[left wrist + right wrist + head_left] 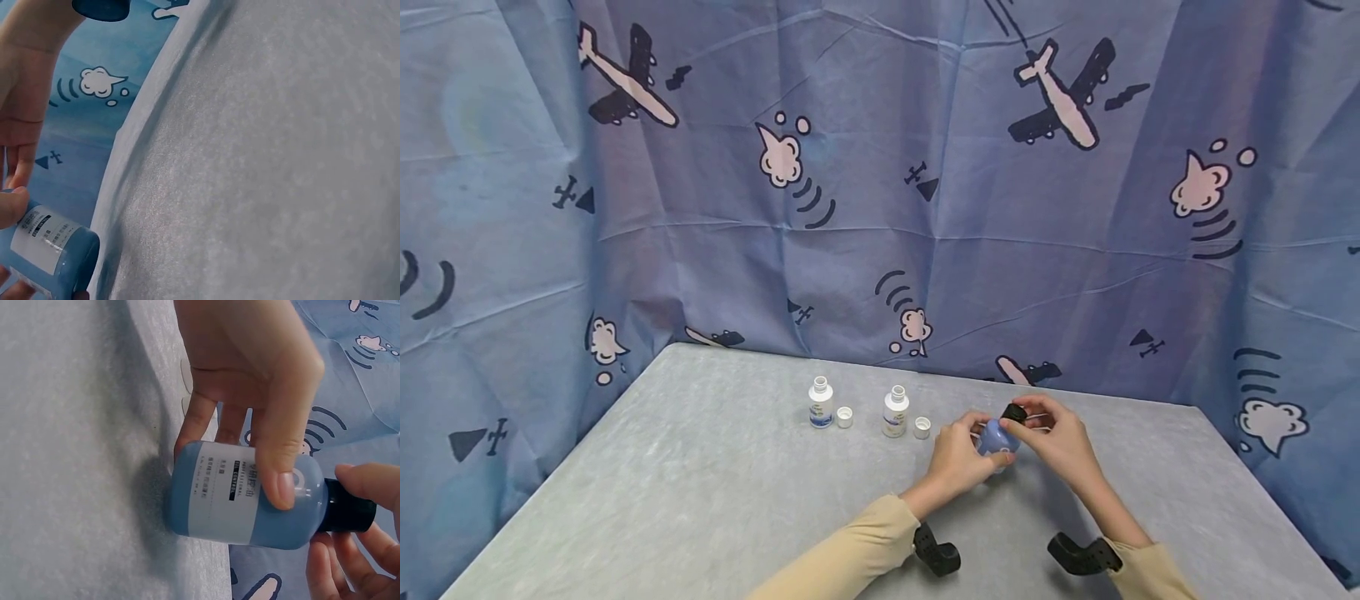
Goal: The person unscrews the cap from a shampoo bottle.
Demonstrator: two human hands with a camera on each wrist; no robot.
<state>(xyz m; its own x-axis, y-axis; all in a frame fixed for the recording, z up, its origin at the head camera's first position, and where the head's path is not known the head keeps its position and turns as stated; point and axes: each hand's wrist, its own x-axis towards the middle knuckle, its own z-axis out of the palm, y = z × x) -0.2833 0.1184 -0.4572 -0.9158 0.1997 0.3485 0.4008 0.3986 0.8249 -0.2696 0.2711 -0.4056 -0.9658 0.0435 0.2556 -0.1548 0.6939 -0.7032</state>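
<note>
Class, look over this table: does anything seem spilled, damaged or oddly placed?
No spill or damage shows. Two white bottles stand open, each cap beside it. Both hands hold a tilted blue bottle.

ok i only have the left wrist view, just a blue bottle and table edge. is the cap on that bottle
Observer: Yes, the blue bottle has a black cap on it; the right wrist view shows it.
Operator: whos touching the cap
Observer: The right hand pinches the cap, while the left hand grips the bottle body.
Operator: anything else on the table
Observer: Two white bottles stand open to the left of the hands, each with a white cap lying beside it on the table.
</note>
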